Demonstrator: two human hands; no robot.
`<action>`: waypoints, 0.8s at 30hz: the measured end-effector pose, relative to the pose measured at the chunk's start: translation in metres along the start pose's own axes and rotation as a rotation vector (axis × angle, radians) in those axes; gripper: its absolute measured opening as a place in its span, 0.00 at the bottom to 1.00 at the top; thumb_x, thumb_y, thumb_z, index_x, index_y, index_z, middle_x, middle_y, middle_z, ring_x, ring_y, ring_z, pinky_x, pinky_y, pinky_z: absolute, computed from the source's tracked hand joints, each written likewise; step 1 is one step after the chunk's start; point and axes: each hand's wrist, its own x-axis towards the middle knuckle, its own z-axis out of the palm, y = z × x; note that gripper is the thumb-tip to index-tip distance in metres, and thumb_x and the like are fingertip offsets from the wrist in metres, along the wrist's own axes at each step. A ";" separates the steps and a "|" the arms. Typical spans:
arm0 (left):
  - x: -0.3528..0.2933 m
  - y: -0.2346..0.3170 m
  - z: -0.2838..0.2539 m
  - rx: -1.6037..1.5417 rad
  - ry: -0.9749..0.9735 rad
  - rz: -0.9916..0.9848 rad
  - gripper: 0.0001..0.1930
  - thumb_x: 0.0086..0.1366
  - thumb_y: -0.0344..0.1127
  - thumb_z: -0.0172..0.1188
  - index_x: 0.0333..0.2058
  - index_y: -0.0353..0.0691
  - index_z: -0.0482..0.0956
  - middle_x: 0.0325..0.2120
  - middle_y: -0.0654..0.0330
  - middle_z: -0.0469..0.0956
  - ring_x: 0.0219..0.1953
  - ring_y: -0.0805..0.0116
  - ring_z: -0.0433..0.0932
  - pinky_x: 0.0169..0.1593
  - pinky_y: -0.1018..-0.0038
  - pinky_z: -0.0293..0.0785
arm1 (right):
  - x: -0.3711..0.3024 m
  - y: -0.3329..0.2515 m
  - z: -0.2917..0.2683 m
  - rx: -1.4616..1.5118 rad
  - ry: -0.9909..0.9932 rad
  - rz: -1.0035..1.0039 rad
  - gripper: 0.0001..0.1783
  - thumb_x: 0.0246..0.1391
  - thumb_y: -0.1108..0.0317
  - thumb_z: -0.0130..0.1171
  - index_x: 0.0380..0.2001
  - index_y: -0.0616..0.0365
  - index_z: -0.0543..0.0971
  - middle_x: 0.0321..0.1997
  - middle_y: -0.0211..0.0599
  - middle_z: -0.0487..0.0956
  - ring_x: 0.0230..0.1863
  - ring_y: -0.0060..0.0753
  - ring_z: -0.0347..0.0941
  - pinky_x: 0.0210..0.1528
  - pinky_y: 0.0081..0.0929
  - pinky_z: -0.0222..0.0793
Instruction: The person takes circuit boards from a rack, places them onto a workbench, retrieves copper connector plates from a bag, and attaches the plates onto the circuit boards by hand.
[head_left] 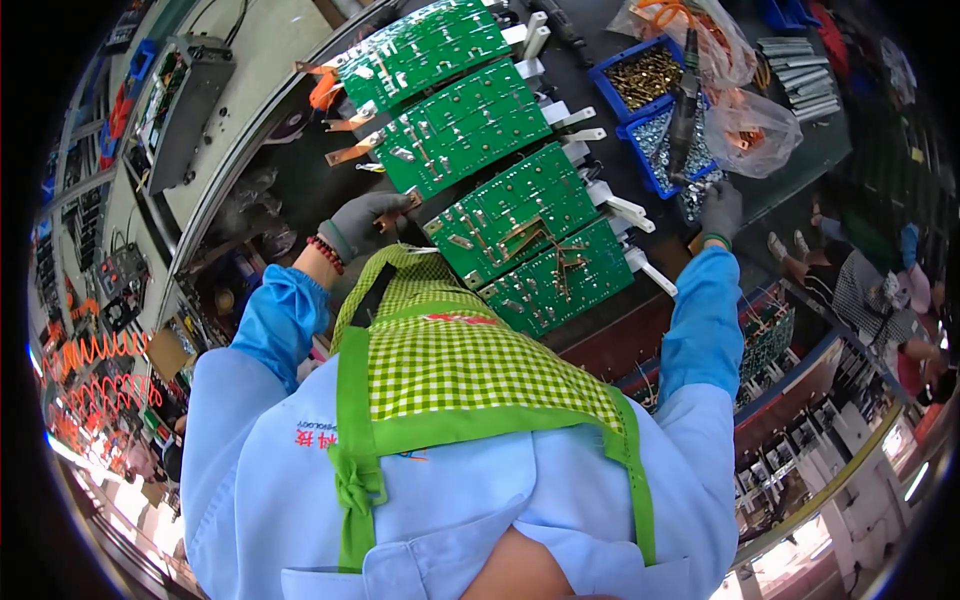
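Note:
Several green circuit boards lie in a slanting row before me: a far one (425, 55), a second (470, 130), a third (540, 195) and the nearest (595, 270). Copper strips stick out on their left, white parts on their right. My left hand (362, 222), in a grey glove, has its fingers closed at a small copper strip (411, 199) by the third board's left corner. At the right, my gloved right hand (722, 208) reaches down to loose silver screws (691, 203) beside a blue bin (652, 160); its fingertips are not clear. Two copper pieces (570, 258) rest on the nearer boards.
Brass-coloured screws fill another blue bin (640, 78). A dark power screwdriver (684, 125) lies over the bins. Clear bags (752, 135) and stacked metal bars (800, 78) stand farther right. A metal rail (235, 165) edges the left side, and people work at the far right.

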 end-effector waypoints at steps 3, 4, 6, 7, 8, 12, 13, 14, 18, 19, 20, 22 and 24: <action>0.007 -0.010 -0.005 -0.049 0.027 -0.015 0.10 0.64 0.34 0.55 0.39 0.34 0.73 0.33 0.59 0.74 0.29 0.76 0.72 0.30 0.84 0.71 | 0.004 -0.005 -0.015 0.036 0.094 0.014 0.11 0.50 0.65 0.55 0.36 0.57 0.78 0.39 0.48 0.77 0.44 0.53 0.71 0.46 0.41 0.67; 0.008 -0.007 -0.012 -0.052 -0.010 -0.045 0.09 0.64 0.34 0.54 0.38 0.33 0.73 0.32 0.58 0.74 0.28 0.77 0.71 0.29 0.84 0.71 | 0.008 -0.010 -0.019 0.124 0.067 -0.017 0.12 0.50 0.65 0.55 0.37 0.56 0.78 0.38 0.47 0.78 0.43 0.51 0.73 0.45 0.40 0.68; 0.007 -0.005 -0.014 -0.073 -0.043 -0.058 0.09 0.64 0.34 0.54 0.39 0.33 0.73 0.32 0.58 0.74 0.28 0.77 0.71 0.29 0.85 0.71 | 0.015 -0.020 -0.030 0.189 0.003 -0.153 0.14 0.50 0.65 0.56 0.40 0.56 0.77 0.37 0.45 0.79 0.39 0.48 0.76 0.43 0.36 0.70; 0.005 -0.005 -0.015 -0.084 -0.081 -0.075 0.09 0.64 0.33 0.53 0.39 0.33 0.73 0.32 0.58 0.74 0.28 0.77 0.71 0.29 0.85 0.71 | 0.021 -0.024 -0.035 0.192 -0.003 -0.165 0.14 0.50 0.65 0.56 0.40 0.56 0.77 0.37 0.45 0.79 0.39 0.48 0.76 0.43 0.36 0.70; 0.001 0.000 -0.005 -0.010 0.002 -0.062 0.10 0.64 0.34 0.53 0.39 0.33 0.73 0.32 0.59 0.74 0.28 0.77 0.71 0.29 0.85 0.71 | 0.024 -0.030 -0.036 0.194 -0.083 -0.202 0.14 0.49 0.66 0.56 0.41 0.56 0.77 0.37 0.45 0.79 0.39 0.47 0.76 0.43 0.36 0.70; 0.009 -0.009 -0.010 -0.042 -0.026 -0.083 0.11 0.64 0.35 0.53 0.39 0.33 0.73 0.31 0.59 0.74 0.28 0.77 0.71 0.30 0.85 0.70 | 0.040 -0.049 -0.033 0.069 -0.303 -0.223 0.18 0.48 0.65 0.57 0.45 0.53 0.76 0.42 0.44 0.78 0.43 0.48 0.75 0.46 0.38 0.69; 0.008 -0.005 -0.011 -0.040 -0.029 -0.083 0.11 0.64 0.35 0.53 0.39 0.33 0.73 0.31 0.59 0.74 0.28 0.77 0.71 0.30 0.85 0.70 | 0.046 -0.054 -0.029 -0.014 -0.335 -0.277 0.19 0.48 0.64 0.57 0.46 0.52 0.76 0.44 0.44 0.78 0.44 0.49 0.74 0.47 0.40 0.69; 0.005 -0.007 -0.009 -0.008 -0.002 -0.039 0.11 0.64 0.35 0.53 0.39 0.33 0.73 0.31 0.60 0.74 0.28 0.77 0.71 0.30 0.85 0.70 | 0.051 -0.056 -0.021 -0.021 -0.325 -0.347 0.20 0.49 0.63 0.56 0.47 0.51 0.75 0.45 0.45 0.77 0.45 0.51 0.73 0.48 0.43 0.68; 0.006 -0.008 -0.008 -0.078 -0.039 -0.036 0.11 0.64 0.35 0.54 0.40 0.33 0.73 0.29 0.61 0.74 0.26 0.79 0.72 0.28 0.84 0.70 | 0.059 -0.060 -0.010 -0.274 -0.357 -0.241 0.18 0.50 0.59 0.52 0.44 0.51 0.75 0.43 0.47 0.78 0.45 0.53 0.73 0.47 0.47 0.68; 0.006 -0.008 -0.006 -0.062 0.001 -0.046 0.11 0.64 0.36 0.54 0.39 0.33 0.73 0.29 0.62 0.74 0.26 0.79 0.72 0.27 0.83 0.69 | 0.058 -0.062 -0.009 -0.272 -0.361 -0.250 0.18 0.50 0.59 0.52 0.44 0.51 0.75 0.43 0.47 0.78 0.45 0.53 0.73 0.47 0.47 0.68; 0.002 -0.008 0.001 0.052 -0.009 -0.028 0.12 0.64 0.37 0.55 0.39 0.33 0.73 0.28 0.63 0.74 0.25 0.80 0.71 0.26 0.84 0.68 | 0.059 -0.061 -0.010 -0.279 -0.367 -0.257 0.18 0.51 0.59 0.52 0.44 0.50 0.75 0.43 0.48 0.78 0.44 0.53 0.73 0.47 0.47 0.68; 0.002 -0.004 -0.003 0.026 -0.021 -0.023 0.12 0.64 0.38 0.55 0.39 0.34 0.74 0.28 0.63 0.74 0.24 0.80 0.71 0.25 0.85 0.67 | 0.057 -0.063 -0.005 -0.285 -0.332 -0.275 0.17 0.51 0.58 0.52 0.44 0.50 0.76 0.43 0.47 0.78 0.43 0.52 0.74 0.46 0.46 0.68; -0.003 -0.004 0.007 -0.026 0.028 0.019 0.10 0.64 0.38 0.55 0.36 0.36 0.75 0.25 0.64 0.74 0.22 0.81 0.71 0.23 0.85 0.67 | 0.054 -0.069 -0.007 -0.275 -0.311 -0.291 0.16 0.51 0.58 0.52 0.42 0.51 0.76 0.42 0.47 0.78 0.44 0.52 0.74 0.46 0.45 0.68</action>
